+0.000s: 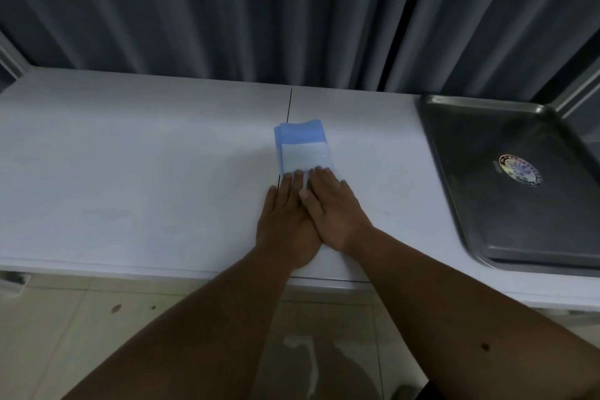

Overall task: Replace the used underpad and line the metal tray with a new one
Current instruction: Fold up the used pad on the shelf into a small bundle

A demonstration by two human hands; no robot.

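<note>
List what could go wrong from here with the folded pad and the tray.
1. The folded underpad is pressed flat only at its near edge by the left hand and right hand; unfolding may slide or crumple it.
2. The metal tray overhangs the table edge, so pressing a pad in might tip it.

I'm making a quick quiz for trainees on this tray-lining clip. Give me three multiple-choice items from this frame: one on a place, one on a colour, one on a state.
1. Where does the metal tray sit?
A. At the table's right end
B. At its left end
C. On the floor

2. What colours is the folded underpad?
A. Green and yellow
B. Blue and white
C. All black

3. What state is the tray in?
A. Lined with a pad
B. Bare, with a round sticker inside
C. Filled with tools

Answers: 1 A, it lies far right of the left hand and right hand; 2 B, blue edges frame a white panel; 3 B, bare metal shows, no pad in it.
</note>
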